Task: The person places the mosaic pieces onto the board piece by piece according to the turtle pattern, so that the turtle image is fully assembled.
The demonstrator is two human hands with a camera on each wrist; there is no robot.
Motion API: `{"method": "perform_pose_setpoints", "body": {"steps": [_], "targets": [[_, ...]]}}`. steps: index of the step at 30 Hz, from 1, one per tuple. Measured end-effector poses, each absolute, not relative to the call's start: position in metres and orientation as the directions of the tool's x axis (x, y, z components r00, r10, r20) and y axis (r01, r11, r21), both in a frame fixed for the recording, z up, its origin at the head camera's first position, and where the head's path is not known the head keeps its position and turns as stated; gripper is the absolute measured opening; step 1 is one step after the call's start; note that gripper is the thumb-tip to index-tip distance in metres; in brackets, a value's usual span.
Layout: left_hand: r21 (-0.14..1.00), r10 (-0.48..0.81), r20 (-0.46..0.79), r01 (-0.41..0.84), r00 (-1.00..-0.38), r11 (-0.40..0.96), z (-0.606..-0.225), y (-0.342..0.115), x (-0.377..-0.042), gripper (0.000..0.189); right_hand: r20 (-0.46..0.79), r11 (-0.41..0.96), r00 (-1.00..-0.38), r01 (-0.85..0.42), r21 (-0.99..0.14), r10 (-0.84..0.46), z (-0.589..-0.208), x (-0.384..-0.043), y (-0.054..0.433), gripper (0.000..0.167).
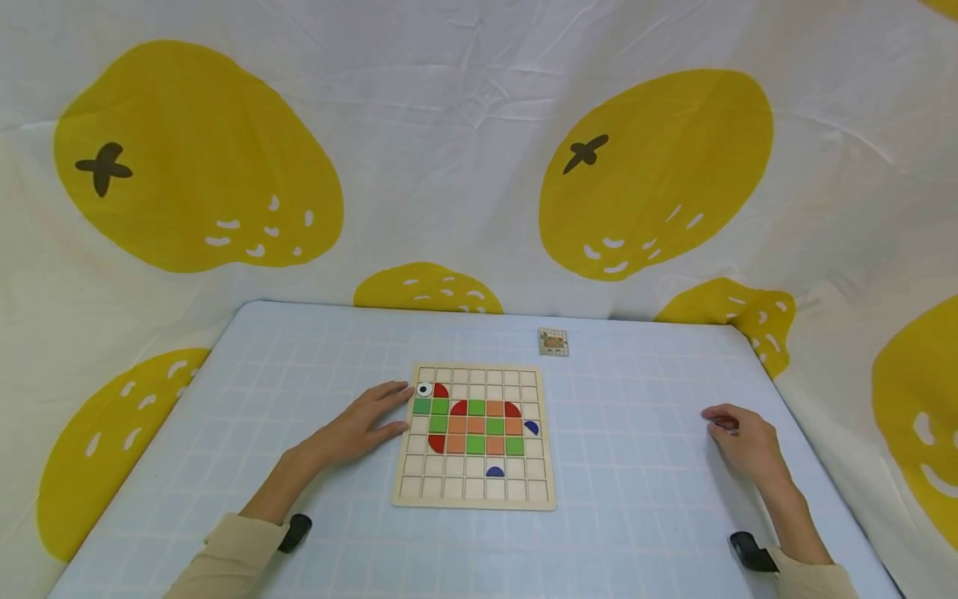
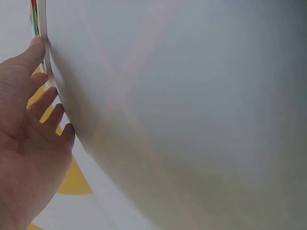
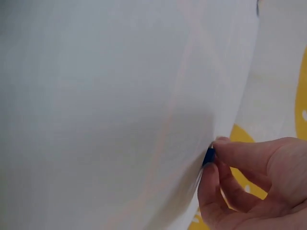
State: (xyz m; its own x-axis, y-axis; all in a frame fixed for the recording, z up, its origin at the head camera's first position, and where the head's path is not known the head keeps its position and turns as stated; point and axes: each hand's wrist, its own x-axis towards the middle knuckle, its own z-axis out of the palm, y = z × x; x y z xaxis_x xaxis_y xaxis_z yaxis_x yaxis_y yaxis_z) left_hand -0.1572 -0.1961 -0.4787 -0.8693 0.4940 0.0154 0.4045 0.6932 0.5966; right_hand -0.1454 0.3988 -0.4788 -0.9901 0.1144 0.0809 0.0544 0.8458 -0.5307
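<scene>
A wooden grid board (image 1: 473,503) lies flat on the table, with red, green and orange tiles set in its cells. A round eye piece (image 1: 424,389) sits in its upper left. Two blue half-round pieces lie on the board, one blue piece (image 1: 531,428) at its right side and another blue piece (image 1: 495,472) lower down. My left hand (image 1: 367,422) rests at the board's left edge, fingers extended and touching it. Well to the right of the board, my right hand (image 1: 748,445) pinches a small blue piece (image 3: 209,156) between thumb and fingertip, close to the tabletop.
A small square picture card (image 1: 554,342), showing a pattern on a grid, lies behind the board. The table (image 1: 629,466) has a pale checked cover. Behind and beside it hangs a white cloth (image 1: 441,166) with large yellow fruit prints.
</scene>
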Motion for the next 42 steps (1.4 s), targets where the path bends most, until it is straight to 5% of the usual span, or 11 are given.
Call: {"method": "perform_pose_setpoints", "body": {"steps": [42], "targets": [[0.594, 0.499, 0.021, 0.412, -0.866, 0.691, -0.482, -0.197, -0.158, 0.061, 0.066, 0.803, -0.997, -0.074, -0.591, -0.043, -0.460, -0.149, 0.334, 0.016]]}}
